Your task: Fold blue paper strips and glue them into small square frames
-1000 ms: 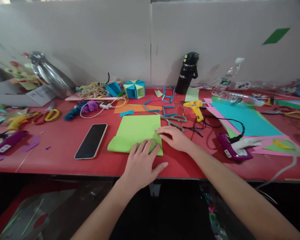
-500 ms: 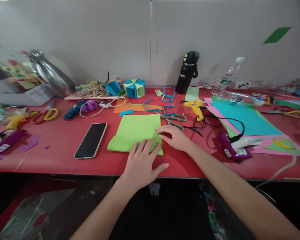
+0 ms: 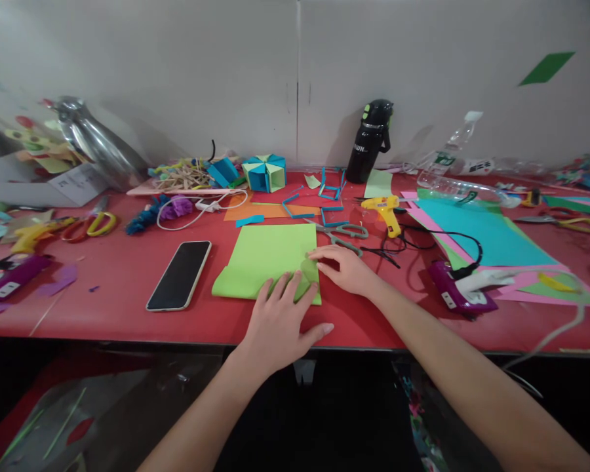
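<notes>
A light green sheet of paper [image 3: 273, 246] lies on the red table, its near part folded over, with a raised curl at the left. My left hand [image 3: 280, 321] rests on the near fold, fingers spread and palm down. At the paper's right edge is my right hand [image 3: 344, 267], its fingertips touching the sheet and its thumb apart from the index finger. Just beyond the right hand lie grey-handled scissors [image 3: 349, 231]. A phone [image 3: 179, 275] lies to the left of the paper.
Behind the paper are blue strips [image 3: 299, 215], a blue-and-green folded shape [image 3: 265, 174] and a yellow glue gun [image 3: 386, 213]. A black bottle [image 3: 366, 147] stands by the wall. Purple power strips [image 3: 459, 295] and coloured sheets [image 3: 486, 236] are at the right.
</notes>
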